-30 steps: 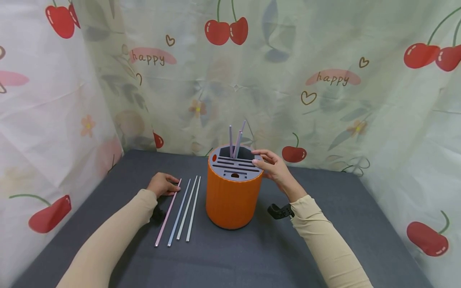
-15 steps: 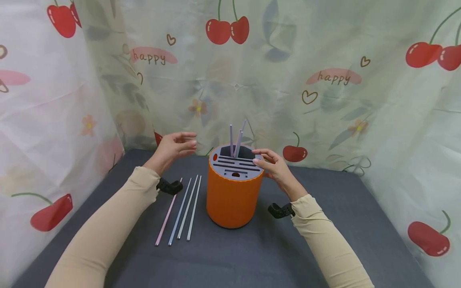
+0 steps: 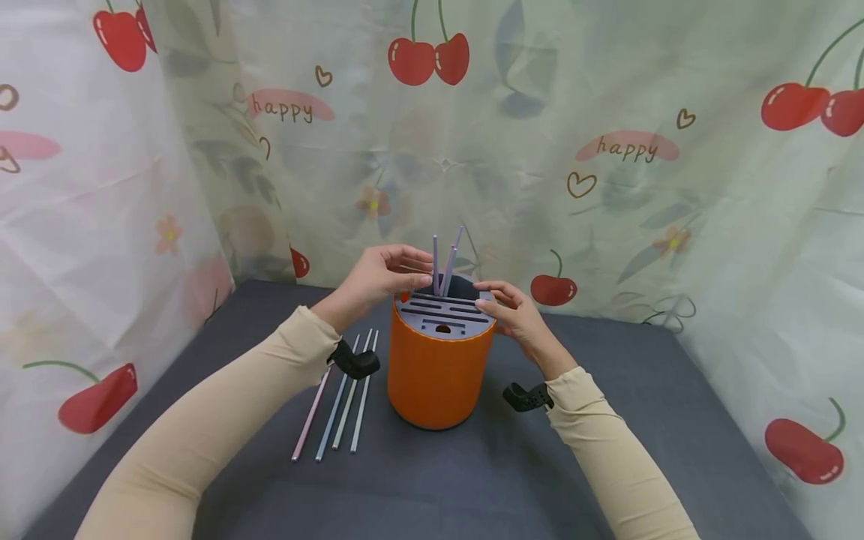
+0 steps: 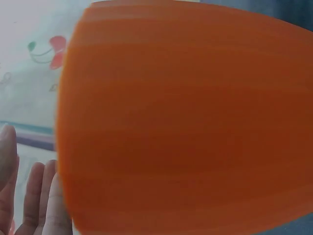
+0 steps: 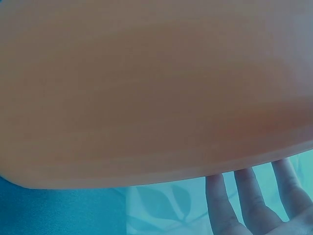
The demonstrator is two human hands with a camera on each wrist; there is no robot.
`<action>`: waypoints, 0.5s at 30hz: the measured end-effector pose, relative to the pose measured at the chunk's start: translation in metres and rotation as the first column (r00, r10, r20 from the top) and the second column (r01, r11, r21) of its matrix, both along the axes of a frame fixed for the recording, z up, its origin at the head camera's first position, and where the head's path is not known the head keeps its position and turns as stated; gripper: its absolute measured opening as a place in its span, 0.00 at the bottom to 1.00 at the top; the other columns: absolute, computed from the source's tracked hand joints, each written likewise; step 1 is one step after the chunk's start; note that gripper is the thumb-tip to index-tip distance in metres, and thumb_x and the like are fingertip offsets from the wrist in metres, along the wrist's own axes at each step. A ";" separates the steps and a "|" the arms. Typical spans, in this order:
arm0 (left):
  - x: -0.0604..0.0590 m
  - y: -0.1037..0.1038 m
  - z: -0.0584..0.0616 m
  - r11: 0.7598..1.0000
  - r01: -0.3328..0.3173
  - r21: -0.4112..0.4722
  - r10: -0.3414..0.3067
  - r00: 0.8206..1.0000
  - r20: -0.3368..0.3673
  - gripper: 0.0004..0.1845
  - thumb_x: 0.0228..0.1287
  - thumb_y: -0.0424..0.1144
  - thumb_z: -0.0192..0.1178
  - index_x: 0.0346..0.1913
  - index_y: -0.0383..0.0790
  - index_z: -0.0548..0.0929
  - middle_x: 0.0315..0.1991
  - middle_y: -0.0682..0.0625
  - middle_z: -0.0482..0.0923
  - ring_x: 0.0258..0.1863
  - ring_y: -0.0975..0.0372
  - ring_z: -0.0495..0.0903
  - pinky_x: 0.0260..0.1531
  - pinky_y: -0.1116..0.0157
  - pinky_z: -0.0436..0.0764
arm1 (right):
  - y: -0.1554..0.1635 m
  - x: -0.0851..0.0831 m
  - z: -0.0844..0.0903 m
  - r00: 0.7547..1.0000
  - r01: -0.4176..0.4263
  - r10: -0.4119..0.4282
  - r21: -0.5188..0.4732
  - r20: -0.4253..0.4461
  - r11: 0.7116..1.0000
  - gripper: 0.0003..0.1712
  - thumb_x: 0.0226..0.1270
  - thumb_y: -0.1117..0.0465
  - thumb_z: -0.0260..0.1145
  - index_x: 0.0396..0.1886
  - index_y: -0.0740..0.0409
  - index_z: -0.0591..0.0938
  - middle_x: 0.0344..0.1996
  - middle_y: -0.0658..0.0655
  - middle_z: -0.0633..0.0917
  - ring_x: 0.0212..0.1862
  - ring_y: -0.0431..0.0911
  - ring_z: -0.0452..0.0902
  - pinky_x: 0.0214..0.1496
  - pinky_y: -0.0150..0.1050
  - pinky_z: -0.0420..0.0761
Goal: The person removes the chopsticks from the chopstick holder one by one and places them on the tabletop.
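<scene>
Left hand (image 3: 381,276) up at the far left rim of the orange holder (image 3: 435,371), fingers loosely bent toward the thin sticks standing in the open well (image 3: 442,262); whether a stick is pinched between the fingertips cannot be told from the head view, and the left wrist view shows only relaxed, fairly straight fingers (image 4: 34,196) beside the blurred orange wall. Right hand (image 3: 516,315) resting on the right rim of the holder, fingers laid over the edge of the grey slotted top (image 3: 442,315), steadying rather than clutching; straight fingers (image 5: 244,196) again in the right wrist view.

Holder standing upright at the middle of the dark grey table (image 3: 607,450), between both forearms. Probably rigid plastic, ribbed on the outside, so not slippery; light enough to tip if pushed high up, hence best held low on the wall or pressed down from the rim.

Loose sticks (image 3: 337,405), four of them, lying side by side just left of the holder, partly under the left wrist strap (image 3: 355,362). Likely stiff, very light, smooth and thin, hard to lift flat off the cloth; best pinched near one end or rolled up at the tip.

Cherry-print curtain (image 3: 607,150) behind and on both sides.
</scene>
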State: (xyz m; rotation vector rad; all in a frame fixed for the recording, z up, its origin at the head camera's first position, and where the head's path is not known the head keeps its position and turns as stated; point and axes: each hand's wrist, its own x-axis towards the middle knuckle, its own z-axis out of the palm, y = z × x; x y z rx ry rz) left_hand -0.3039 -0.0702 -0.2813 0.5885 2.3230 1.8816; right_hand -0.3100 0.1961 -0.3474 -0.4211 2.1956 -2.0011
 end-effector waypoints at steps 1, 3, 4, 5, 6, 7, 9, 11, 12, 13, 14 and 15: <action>0.000 0.002 -0.001 1.000 0.000 -0.007 0.000 1.000 -0.002 0.19 0.60 0.35 0.68 0.54 0.38 0.82 0.52 0.43 0.82 0.49 0.57 0.83 0.48 0.59 0.83 | 0.000 0.000 0.000 1.000 0.000 0.000 -0.001 0.001 1.000 0.18 0.69 0.56 0.63 0.57 0.49 0.76 0.67 0.59 0.68 0.59 0.52 0.72 0.60 0.55 0.77; 0.000 0.006 -0.003 1.000 -0.003 -0.012 0.003 1.000 -0.003 0.18 0.59 0.34 0.69 0.53 0.38 0.82 0.50 0.43 0.83 0.48 0.56 0.83 0.46 0.61 0.84 | 0.000 0.000 0.000 1.000 0.000 0.000 -0.004 0.002 1.000 0.18 0.69 0.57 0.63 0.57 0.48 0.76 0.67 0.59 0.68 0.61 0.53 0.71 0.61 0.56 0.76; 0.000 0.007 -0.003 1.000 -0.006 -0.014 0.006 1.000 -0.003 0.18 0.59 0.34 0.69 0.52 0.37 0.82 0.49 0.44 0.83 0.48 0.56 0.83 0.46 0.61 0.84 | 0.000 0.000 0.000 1.000 -0.002 0.002 -0.005 0.002 1.000 0.18 0.69 0.57 0.63 0.57 0.48 0.76 0.68 0.58 0.68 0.62 0.54 0.70 0.61 0.57 0.76; -0.001 0.008 -0.004 1.000 -0.009 -0.016 0.009 1.000 -0.004 0.17 0.58 0.34 0.69 0.51 0.37 0.83 0.48 0.44 0.83 0.47 0.56 0.83 0.46 0.62 0.84 | 0.000 0.000 0.000 1.000 -0.002 0.002 -0.005 0.002 1.000 0.18 0.69 0.57 0.63 0.57 0.48 0.76 0.68 0.58 0.68 0.63 0.55 0.69 0.61 0.57 0.76; -0.001 0.009 -0.004 1.000 -0.012 -0.017 0.012 1.000 -0.005 0.16 0.58 0.34 0.69 0.50 0.37 0.83 0.47 0.44 0.83 0.47 0.57 0.83 0.45 0.63 0.83 | 0.000 0.000 0.000 1.000 -0.004 0.004 -0.006 0.003 1.000 0.18 0.69 0.57 0.63 0.57 0.48 0.76 0.68 0.58 0.67 0.64 0.55 0.68 0.62 0.58 0.75; -0.001 0.010 -0.005 1.000 -0.018 -0.017 0.018 1.000 -0.008 0.15 0.58 0.34 0.69 0.49 0.38 0.83 0.46 0.45 0.84 0.46 0.57 0.83 0.44 0.64 0.83 | 0.000 0.000 0.000 1.000 -0.006 0.006 -0.008 0.003 1.000 0.18 0.69 0.57 0.63 0.57 0.48 0.76 0.68 0.58 0.67 0.65 0.56 0.67 0.62 0.58 0.75; -0.002 0.011 -0.006 0.999 -0.031 -0.016 0.031 0.999 -0.016 0.13 0.58 0.34 0.69 0.46 0.38 0.84 0.44 0.46 0.84 0.44 0.58 0.83 0.39 0.66 0.82 | 0.000 0.000 0.000 1.000 -0.008 0.008 -0.009 0.002 1.000 0.18 0.69 0.57 0.63 0.57 0.48 0.76 0.69 0.57 0.67 0.67 0.56 0.66 0.62 0.58 0.75; -0.002 0.013 -0.007 0.999 -0.040 -0.017 0.040 0.999 -0.030 0.11 0.58 0.34 0.69 0.44 0.38 0.84 0.42 0.47 0.84 0.41 0.58 0.82 0.35 0.66 0.80 | 0.001 0.000 0.000 1.000 -0.010 0.010 -0.009 0.000 1.000 0.18 0.70 0.57 0.63 0.58 0.48 0.76 0.69 0.57 0.67 0.67 0.56 0.66 0.62 0.58 0.75; -0.002 0.013 -0.007 0.999 -0.044 -0.015 0.043 0.998 -0.037 0.11 0.58 0.34 0.69 0.43 0.38 0.84 0.41 0.47 0.84 0.40 0.58 0.82 0.33 0.66 0.79 | 0.001 -0.001 -0.001 1.000 -0.011 0.011 -0.009 0.000 1.000 0.18 0.70 0.57 0.63 0.58 0.48 0.76 0.69 0.57 0.66 0.67 0.56 0.66 0.62 0.58 0.75; -0.003 0.014 -0.007 0.999 -0.047 -0.014 0.047 0.998 -0.045 0.10 0.58 0.34 0.69 0.42 0.38 0.84 0.40 0.47 0.84 0.39 0.58 0.81 0.31 0.66 0.78 | 0.001 -0.001 -0.001 1.000 -0.011 0.011 -0.009 0.000 1.000 0.18 0.70 0.57 0.63 0.58 0.48 0.76 0.69 0.58 0.66 0.67 0.56 0.66 0.62 0.58 0.75; -0.003 0.014 -0.007 0.999 -0.049 -0.013 0.049 0.997 -0.056 0.09 0.58 0.34 0.69 0.42 0.38 0.84 0.39 0.48 0.84 0.38 0.58 0.81 0.31 0.65 0.78 | 0.001 -0.001 -0.001 1.000 -0.012 0.012 -0.009 0.000 1.000 0.18 0.70 0.56 0.63 0.58 0.48 0.76 0.69 0.58 0.66 0.67 0.57 0.66 0.62 0.58 0.75; -0.004 0.015 -0.006 0.999 -0.054 -0.009 0.053 0.997 -0.064 0.09 0.58 0.34 0.69 0.41 0.38 0.84 0.38 0.48 0.84 0.37 0.58 0.81 0.32 0.65 0.79 | 0.001 -0.001 -0.001 1.000 -0.012 0.012 -0.008 0.000 1.000 0.18 0.70 0.56 0.63 0.58 0.47 0.76 0.69 0.58 0.66 0.67 0.57 0.66 0.62 0.58 0.75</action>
